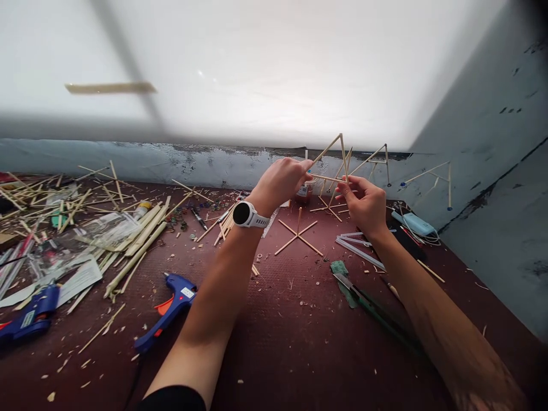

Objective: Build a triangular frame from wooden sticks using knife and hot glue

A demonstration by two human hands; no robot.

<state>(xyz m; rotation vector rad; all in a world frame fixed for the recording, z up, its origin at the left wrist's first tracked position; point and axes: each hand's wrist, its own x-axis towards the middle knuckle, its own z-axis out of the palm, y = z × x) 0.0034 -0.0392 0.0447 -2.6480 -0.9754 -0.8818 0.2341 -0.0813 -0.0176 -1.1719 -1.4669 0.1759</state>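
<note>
My left hand [283, 178], with a white watch on its wrist, is closed on the left end of a triangular frame of thin bamboo sticks [328, 178]. My right hand [366, 204] pinches the same frame at its lower right corner. The frame is raised above the table, one corner pointing up. Below and between my hands, a star of joined bamboo sticks [298, 236] rests on the tabletop, one stick standing up from its centre. Behind the frame, a small bottle [303, 194] is partly hidden.
Two blue glue guns [171, 311] [32, 314] lie on the left, near split bamboo strips [139, 240] and plastic bags [107, 228]. On the right are a green-handled knife [372, 305], clear rulers [359, 251] and a light-blue device with a cable [413, 224]. A white panel [265, 68] overhangs the back.
</note>
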